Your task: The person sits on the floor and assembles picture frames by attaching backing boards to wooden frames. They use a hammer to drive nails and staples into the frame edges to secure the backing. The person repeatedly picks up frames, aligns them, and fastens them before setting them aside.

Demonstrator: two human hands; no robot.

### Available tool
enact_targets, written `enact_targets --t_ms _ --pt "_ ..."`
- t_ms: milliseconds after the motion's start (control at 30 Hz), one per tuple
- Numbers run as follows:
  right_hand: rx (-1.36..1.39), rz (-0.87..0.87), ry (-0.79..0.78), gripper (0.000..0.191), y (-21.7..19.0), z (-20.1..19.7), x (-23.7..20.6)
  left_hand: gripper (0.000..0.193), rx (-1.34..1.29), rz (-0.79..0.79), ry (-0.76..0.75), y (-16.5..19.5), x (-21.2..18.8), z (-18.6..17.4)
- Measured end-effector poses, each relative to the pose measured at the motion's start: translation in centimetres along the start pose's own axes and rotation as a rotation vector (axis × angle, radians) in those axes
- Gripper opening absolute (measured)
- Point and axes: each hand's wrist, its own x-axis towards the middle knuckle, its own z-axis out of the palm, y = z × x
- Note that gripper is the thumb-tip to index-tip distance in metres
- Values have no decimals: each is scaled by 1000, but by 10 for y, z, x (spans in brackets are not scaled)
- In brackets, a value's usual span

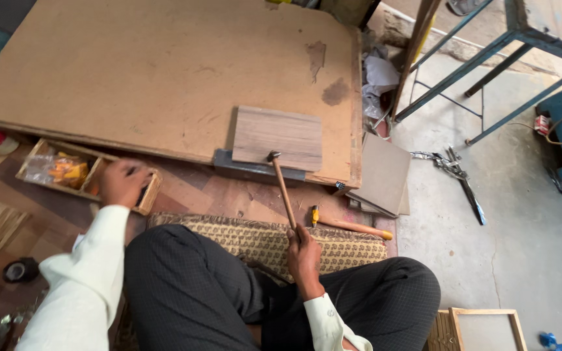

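Your right hand [303, 252] has an open lane forward: bare reddish floor [229, 192] lies between the patterned woven mat [255, 237] and the small grey-brown wood panel [277, 137], crossed only by the wooden-handled hammer [283, 188] you grip. Just right of that lane, a yellow-handled tool [349, 225] lies on the floor. Your left hand [123, 182] sits over the shallow wooden tray [34, 164], hemmed ahead by the edge of the large brown fibreboard sheet [151, 71]. The board's top surface is open. Further right, square grey tiles [384, 174] block the floor.
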Motion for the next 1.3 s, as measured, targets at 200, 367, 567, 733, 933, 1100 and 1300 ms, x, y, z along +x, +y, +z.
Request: enact_targets --t_ms 200,367,567,733,933,1100,1300 --pt "-54 -39 -13 36 -1 -6 0 5 -71 95 -161 68 -4 101" --pt "-5 33 -54 37 -5 -8 0 5 -36 202 -272 101 -18 173" --pt "-24 1 -47 36 0 -7 0 12 208 586 -121 88 -17 197" --pt "-67 -46 -47 35 8 -6 0 13 249 517 -143 74 -11 204" --pt "-85 -67 -51 34 5 -8 -1 12 261 506 -106 72 -14 207" --pt "-61 55 -119 34 -4 -12 -4 10 279 421 -130 75 -16 209" --pt "-43 40 -111 35 -9 -14 -7 9 247 429 -152 68 -12 210"
